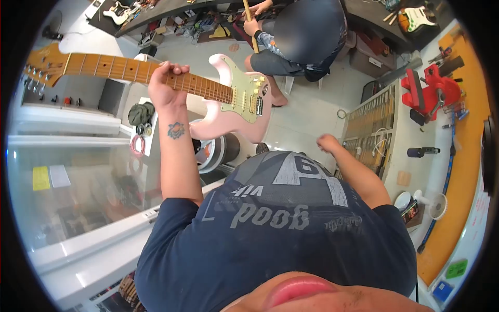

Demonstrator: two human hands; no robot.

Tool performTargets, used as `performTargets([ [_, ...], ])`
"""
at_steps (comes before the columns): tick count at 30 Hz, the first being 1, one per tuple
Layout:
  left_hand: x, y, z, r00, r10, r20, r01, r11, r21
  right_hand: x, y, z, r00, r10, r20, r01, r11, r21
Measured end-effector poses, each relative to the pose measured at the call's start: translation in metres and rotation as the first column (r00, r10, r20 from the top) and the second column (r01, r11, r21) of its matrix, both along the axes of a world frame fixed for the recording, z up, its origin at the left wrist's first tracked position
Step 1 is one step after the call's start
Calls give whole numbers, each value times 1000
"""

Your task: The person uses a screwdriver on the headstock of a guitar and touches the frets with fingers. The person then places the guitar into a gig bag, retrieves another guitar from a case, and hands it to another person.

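Observation:
My left hand (169, 83) is wrapped around the maple neck (117, 68) of a pale pink electric guitar (221, 122). The guitar hangs in the air, headstock (44, 63) at the far left and body ahead of my chest. It has a mint-green pickguard (234, 78) and cream knobs. My right hand (326, 143) is off to the right, apart from the guitar, with its fingers curled closed. Whatever is inside those fingers, if anything, is hidden.
Ahead, a seated person (306, 41) grips a wooden guitar neck (249, 23). A red vise (431, 91) and a small white fan (436, 205) stand on the right-hand bench. Left is a glass-topped cabinet (93, 192); a bucket (215, 156) stands below the guitar.

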State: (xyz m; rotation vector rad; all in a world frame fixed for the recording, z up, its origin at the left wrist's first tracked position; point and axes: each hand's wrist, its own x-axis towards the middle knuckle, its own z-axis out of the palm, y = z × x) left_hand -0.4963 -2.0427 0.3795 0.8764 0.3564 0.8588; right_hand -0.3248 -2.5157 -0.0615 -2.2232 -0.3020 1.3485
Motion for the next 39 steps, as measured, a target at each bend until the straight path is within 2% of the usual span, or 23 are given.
performTargets([
  [1,0,6,5,1000,-18,0,18,1000,-7,-1,38,15,998,-38,40,33,991,132],
  [2,0,9,9,1000,-22,2,22,1000,-13,-6,73,45,989,-143,-20,142,936,322],
  [5,-1,16,21,1000,-30,-1,30,1000,0,-14,172,134,999,-20,-28,30,883,469],
  [7,-4,24,20,999,-32,-4,32,999,-28,-21,216,150,997,47,-61,-2,810,586],
  [10,1,40,27,999,-41,22,42,999,-35,-27,266,134,988,-28,149,-69,787,613],
  [11,0,43,27,999,-36,21,36,999,-40,-31,270,158,990,-47,135,-39,821,570],
  [14,-6,55,23,1000,-3,1,3,999,-51,-35,292,149,997,-49,56,6,805,593],
  [17,-11,69,17,1000,4,-4,-4,999,-51,-33,302,156,996,-14,84,-39,805,592],
  [20,-15,90,10,999,-26,41,29,997,-71,-29,316,159,997,60,56,-79,867,492],
  [23,-15,94,9,1000,13,26,-11,998,-64,-37,328,113,966,-8,257,-164,752,639],
  [26,-14,99,4,999,37,15,-36,996,-78,-44,301,148,965,73,254,-202,822,532],
  [28,-11,109,-9,999,17,35,-14,997,-78,-49,275,122,938,61,341,-221,862,455],
  [30,-5,111,-16,998,56,8,-56,995,-86,-52,229,64,801,201,563,-379,899,218],
  [31,-2,112,-19,997,79,-6,-79,993,-89,-55,196,48,831,251,496,-359,923,136],
  [33,3,115,-28,996,86,-2,-86,992,-92,-61,127,7,832,439,340,-418,898,-138],
  [34,8,118,-32,996,92,2,-91,992,-90,-63,90,-9,765,605,219,-539,789,-295],
  [35,14,121,-36,997,75,10,-74,992,-105,-72,43,-43,739,639,212,-548,754,-363],
  [36,17,123,-41,998,63,15,-61,991,-119,-85,6,-37,816,564,127,-453,761,-465],
  [37,19,126,-42,998,60,16,-57,990,-132,-99,-22,-18,848,519,110,-410,773,-485],
  [38,22,127,-42,997,76,2,-75,991,-109,-100,-64,-55,659,746,97,-638,623,-453],
  [39,25,126,-42,995,99,-15,-100,991,-90,-117,-89,-46,801,588,112,-482,745,-461],
])
